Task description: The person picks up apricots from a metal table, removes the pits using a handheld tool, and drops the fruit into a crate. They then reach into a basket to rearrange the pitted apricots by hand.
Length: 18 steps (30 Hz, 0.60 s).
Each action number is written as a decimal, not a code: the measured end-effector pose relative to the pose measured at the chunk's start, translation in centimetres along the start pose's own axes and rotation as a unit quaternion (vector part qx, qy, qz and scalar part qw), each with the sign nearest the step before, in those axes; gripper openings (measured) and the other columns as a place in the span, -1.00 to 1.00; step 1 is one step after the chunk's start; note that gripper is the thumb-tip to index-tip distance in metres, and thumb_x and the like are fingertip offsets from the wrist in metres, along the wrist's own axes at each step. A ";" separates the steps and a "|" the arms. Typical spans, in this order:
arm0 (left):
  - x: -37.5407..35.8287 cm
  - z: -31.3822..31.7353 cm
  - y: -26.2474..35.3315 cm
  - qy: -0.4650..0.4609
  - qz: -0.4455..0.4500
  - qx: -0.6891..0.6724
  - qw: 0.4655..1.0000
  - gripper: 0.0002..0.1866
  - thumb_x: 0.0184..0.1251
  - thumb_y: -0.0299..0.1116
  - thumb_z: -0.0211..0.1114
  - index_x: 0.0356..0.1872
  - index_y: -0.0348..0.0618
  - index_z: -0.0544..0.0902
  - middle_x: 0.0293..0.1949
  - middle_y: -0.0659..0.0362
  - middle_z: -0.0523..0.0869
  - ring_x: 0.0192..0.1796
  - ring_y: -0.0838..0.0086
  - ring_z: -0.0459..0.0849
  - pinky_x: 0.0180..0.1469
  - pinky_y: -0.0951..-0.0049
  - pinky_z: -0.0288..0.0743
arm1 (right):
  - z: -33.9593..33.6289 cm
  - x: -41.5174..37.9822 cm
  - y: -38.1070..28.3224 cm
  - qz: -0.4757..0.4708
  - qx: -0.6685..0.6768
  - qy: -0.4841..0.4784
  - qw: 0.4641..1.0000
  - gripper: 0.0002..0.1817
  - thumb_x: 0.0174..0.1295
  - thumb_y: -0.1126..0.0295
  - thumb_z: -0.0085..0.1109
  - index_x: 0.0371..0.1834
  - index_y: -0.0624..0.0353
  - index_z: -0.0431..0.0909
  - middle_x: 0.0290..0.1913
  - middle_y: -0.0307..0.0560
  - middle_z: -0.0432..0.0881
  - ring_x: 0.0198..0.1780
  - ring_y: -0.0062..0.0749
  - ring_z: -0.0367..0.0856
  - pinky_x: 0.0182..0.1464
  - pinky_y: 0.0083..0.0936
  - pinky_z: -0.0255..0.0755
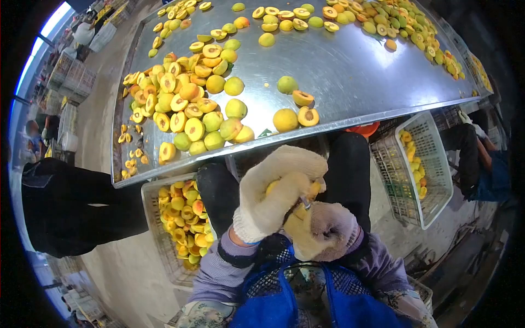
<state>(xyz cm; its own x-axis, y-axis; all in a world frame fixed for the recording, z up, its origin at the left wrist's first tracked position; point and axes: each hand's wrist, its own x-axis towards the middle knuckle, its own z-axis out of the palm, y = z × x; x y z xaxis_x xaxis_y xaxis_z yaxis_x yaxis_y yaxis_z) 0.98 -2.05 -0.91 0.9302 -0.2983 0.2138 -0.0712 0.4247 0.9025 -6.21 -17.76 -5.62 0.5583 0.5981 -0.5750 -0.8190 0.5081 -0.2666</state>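
Note:
Both hands wear knitted work gloves and meet over my lap, in front of the table edge. My left hand (276, 191) is closed around a yellow peach (315, 189), which is mostly hidden by the glove. My right hand (331, 229) is wrapped round a small tool (305, 204) whose metal end shows against the peach; its handle is hidden in the fist. Just beyond the hands, two cut peach halves (308, 116) and a whole peach (285, 119) lie near the edge of the metal table (328, 71).
A heap of halved peaches (186, 104) covers the table's left side, and another pile (394, 22) lies far right. Below left stands a crate of pitted halves (186, 221). A second crate (437, 180) is at right. People sit on both sides, a dark-clothed leg (82, 208) at left.

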 end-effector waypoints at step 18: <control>0.6 -0.3 -4.3 0.080 -0.209 -0.140 0.964 -0.64 0.56 -0.20 -0.04 -0.03 -0.31 0.55 -0.08 0.04 0.63 -0.17 0.36 0.70 -0.15 0.38 0.60 | 1.7 -1.4 -1.7 0.040 -0.034 -0.139 0.989 -0.70 0.04 0.44 0.38 -0.13 0.16 0.61 -0.16 -0.06 0.66 -0.06 -0.09 0.65 0.00 -0.31 0.53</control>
<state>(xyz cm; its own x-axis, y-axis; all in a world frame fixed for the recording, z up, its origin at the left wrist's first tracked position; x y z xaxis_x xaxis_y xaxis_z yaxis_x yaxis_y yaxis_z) 1.96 -3.76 -4.79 0.9020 -0.3667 -0.2280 0.4014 0.5175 0.7557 -5.33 -18.42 -3.07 0.4986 0.7866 -0.3643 -0.8637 0.4153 -0.2855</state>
